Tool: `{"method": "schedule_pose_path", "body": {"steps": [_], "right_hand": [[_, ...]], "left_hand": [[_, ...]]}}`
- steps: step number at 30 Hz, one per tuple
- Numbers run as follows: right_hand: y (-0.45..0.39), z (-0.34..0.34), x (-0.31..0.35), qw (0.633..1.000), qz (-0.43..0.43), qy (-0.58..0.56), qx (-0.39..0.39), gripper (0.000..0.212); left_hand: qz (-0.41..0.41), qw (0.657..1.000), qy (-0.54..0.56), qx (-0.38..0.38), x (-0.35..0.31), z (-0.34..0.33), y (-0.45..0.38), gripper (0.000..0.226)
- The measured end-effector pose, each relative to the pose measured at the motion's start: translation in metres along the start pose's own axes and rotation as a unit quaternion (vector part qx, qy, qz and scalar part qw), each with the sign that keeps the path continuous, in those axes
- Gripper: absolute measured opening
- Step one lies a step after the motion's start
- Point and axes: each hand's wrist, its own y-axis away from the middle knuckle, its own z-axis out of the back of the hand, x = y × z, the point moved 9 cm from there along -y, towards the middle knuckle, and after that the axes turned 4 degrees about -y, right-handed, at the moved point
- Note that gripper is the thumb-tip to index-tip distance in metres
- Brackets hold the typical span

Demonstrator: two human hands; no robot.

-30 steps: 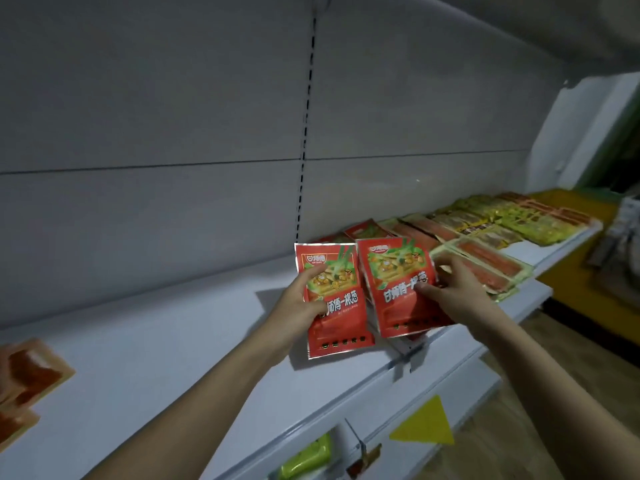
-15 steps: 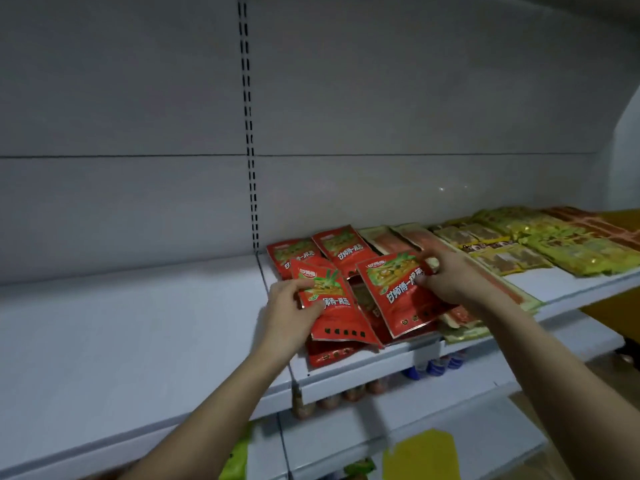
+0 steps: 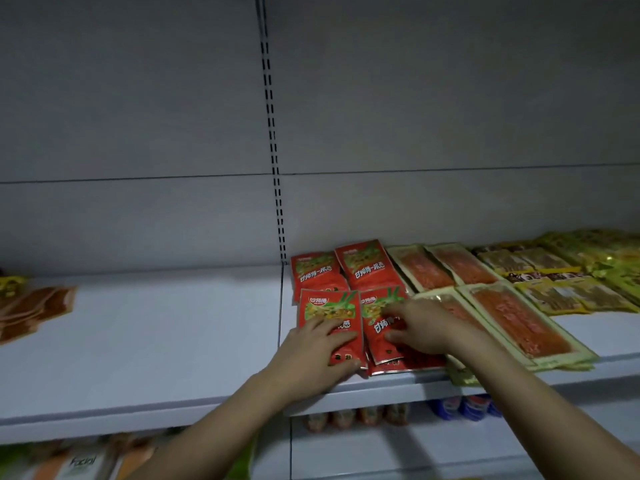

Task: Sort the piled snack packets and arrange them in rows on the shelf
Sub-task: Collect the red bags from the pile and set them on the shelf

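Placement step, head view. Your left hand (image 3: pixel 317 355) lies spread, fingers flat on the front-left red packet (image 3: pixel 329 320); your right hand (image 3: pixel 420 329) rests with fingers loosely curved on the front-right red packet (image 3: pixel 381 327), which seems to top a small stack. Both lie on the shelf (image 3: pixel 145 341) just in front of the back pair of red packets (image 3: pixel 346 268), beside the orange packets (image 3: pixel 512 317). The next move likely calls for squaring the front edges, then fetching from the loose orange-brown packets (image 3: pixel 34 306) at far left.
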Motion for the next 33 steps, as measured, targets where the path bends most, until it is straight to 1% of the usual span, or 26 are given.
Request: {"method": "schedule_pose_path", "body": {"steps": [1, 3, 5, 6, 8, 10, 12, 14, 17, 21, 24, 28, 31, 33], "right_hand": [[0.000, 0.001, 0.001, 1.000, 0.005, -0.004, -0.006, 0.052], [0.000, 0.006, 0.002, 0.999, 0.005, 0.024, -0.022, 0.051], [0.000, 0.019, 0.009, 0.996, 0.009, 0.051, -0.068, 0.050], [-0.001, 0.027, 0.015, 0.994, 0.019, 0.038, -0.096, 0.047], [-0.007, 0.041, 0.035, 0.988, 0.051, -0.022, -0.141, 0.035], [-0.016, 0.042, 0.063, 0.984, 0.076, -0.069, -0.148, 0.023], [-0.024, 0.035, 0.100, 0.981, 0.104, -0.091, -0.140, 0.017], [-0.029, 0.026, 0.138, 0.976, 0.131, -0.103, -0.137, 0.016], [-0.032, 0.012, 0.199, 0.973, 0.169, -0.111, -0.109, 0.014], [-0.034, -0.006, 0.283, 0.970, 0.197, -0.112, -0.087, 0.014], [-0.033, -0.025, 0.360, 0.964, 0.224, -0.121, -0.073, 0.016], [-0.026, -0.059, 0.485, 0.950, 0.282, -0.123, -0.060, 0.018], [-0.015, -0.084, 0.575, 0.935, 0.334, -0.117, -0.036, 0.016], [-0.011, -0.093, 0.622, 0.925, 0.360, -0.116, -0.033, 0.015]], "left_hand": [[0.005, 1.000, -0.008, -0.005, -0.001, 0.001, -0.002, 0.062], [0.020, 1.000, -0.013, -0.013, -0.002, 0.004, -0.003, 0.062], [0.040, 0.999, -0.008, -0.022, 0.001, 0.011, 0.001, 0.063], [0.051, 0.998, -0.007, -0.030, 0.006, 0.017, 0.003, 0.062], [0.082, 0.995, -0.007, -0.052, 0.021, 0.032, 0.011, 0.060], [0.121, 0.990, -0.006, -0.069, 0.044, 0.045, 0.023, 0.058], [0.164, 0.984, -0.006, -0.073, 0.075, 0.053, 0.040, 0.057], [0.204, 0.976, -0.006, -0.072, 0.110, 0.058, 0.063, 0.056], [0.252, 0.965, -0.006, -0.066, 0.161, 0.065, 0.104, 0.055], [0.293, 0.953, -0.003, -0.078, 0.220, 0.080, 0.163, 0.053], [0.311, 0.945, 0.003, -0.103, 0.266, 0.094, 0.217, 0.049], [0.337, 0.930, 0.009, -0.144, 0.332, 0.116, 0.305, 0.044], [0.363, 0.914, 0.017, -0.177, 0.385, 0.138, 0.370, 0.036], [0.378, 0.901, 0.018, -0.210, 0.416, 0.156, 0.407, 0.030]]}}
